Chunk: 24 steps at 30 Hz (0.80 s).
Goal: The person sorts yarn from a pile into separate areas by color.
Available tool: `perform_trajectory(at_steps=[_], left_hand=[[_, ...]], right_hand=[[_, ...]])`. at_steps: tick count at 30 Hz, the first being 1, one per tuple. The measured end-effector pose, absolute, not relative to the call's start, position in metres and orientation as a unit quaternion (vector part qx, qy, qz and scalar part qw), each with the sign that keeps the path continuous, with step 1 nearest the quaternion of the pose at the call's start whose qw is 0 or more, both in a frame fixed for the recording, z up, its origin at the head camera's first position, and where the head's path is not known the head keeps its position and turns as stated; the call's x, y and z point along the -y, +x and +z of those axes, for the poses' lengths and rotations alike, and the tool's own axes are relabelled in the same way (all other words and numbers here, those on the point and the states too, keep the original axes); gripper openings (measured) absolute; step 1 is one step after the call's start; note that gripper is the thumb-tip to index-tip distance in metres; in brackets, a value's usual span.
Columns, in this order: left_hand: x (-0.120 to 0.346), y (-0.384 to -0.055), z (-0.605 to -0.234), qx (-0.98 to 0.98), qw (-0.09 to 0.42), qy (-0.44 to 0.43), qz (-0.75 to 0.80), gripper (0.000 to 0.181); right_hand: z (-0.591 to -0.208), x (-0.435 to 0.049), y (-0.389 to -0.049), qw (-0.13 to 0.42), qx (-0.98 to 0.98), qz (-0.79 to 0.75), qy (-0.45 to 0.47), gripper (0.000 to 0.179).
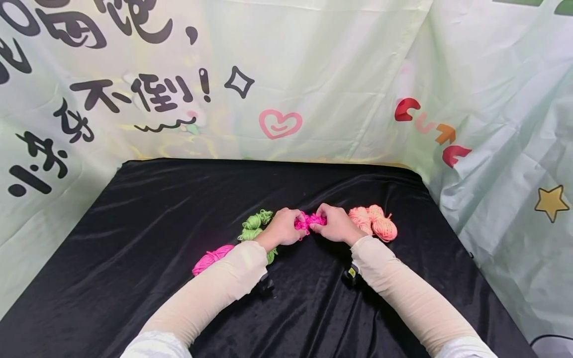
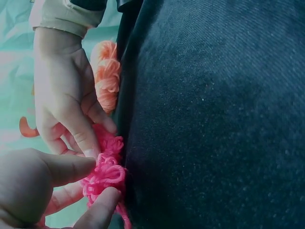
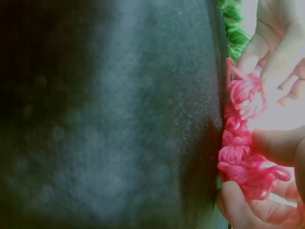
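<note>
Head view: note bunched pink yarn (image 1: 307,219) over bench (image 1: 179,209), pinched at opposite ends by left hand (image 1: 284,226) and right hand (image 1: 335,224), apparently for steadiness; green yarn (image 1: 253,223) to its left, peach yarn (image 1: 384,227) to its right.

The left hand (image 1: 285,227) and right hand (image 1: 335,224) are partly covering the bright pink yarn (image 1: 306,222) between them. Beside the left hand, the left sleeve (image 1: 219,283) is partly hiding the green yarn (image 1: 251,229) and another pink skein (image 1: 209,259), itself running off the head view's bottom edge.

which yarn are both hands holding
The pink yarn between green yarn and peach yarn; those and the leftmost pink yarn are not held.
</note>
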<state>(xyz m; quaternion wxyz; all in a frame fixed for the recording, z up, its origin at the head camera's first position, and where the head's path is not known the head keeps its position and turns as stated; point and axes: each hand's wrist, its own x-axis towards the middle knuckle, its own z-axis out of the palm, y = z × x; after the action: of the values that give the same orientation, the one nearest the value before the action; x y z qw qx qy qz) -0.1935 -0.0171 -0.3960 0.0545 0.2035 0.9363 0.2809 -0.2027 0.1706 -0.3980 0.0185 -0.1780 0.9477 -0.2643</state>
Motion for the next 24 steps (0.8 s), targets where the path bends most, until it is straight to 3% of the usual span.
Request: perform_trajectory(at_steps=[24], left_hand=[[0.0183, -0.1949, -0.3956, -0.936, 0.08, 0.237, 0.248, 0.016]], right_hand=[[-0.4028, -0.1681, -0.2041, -0.002, -0.946, -0.258, -0.194, 0.025]])
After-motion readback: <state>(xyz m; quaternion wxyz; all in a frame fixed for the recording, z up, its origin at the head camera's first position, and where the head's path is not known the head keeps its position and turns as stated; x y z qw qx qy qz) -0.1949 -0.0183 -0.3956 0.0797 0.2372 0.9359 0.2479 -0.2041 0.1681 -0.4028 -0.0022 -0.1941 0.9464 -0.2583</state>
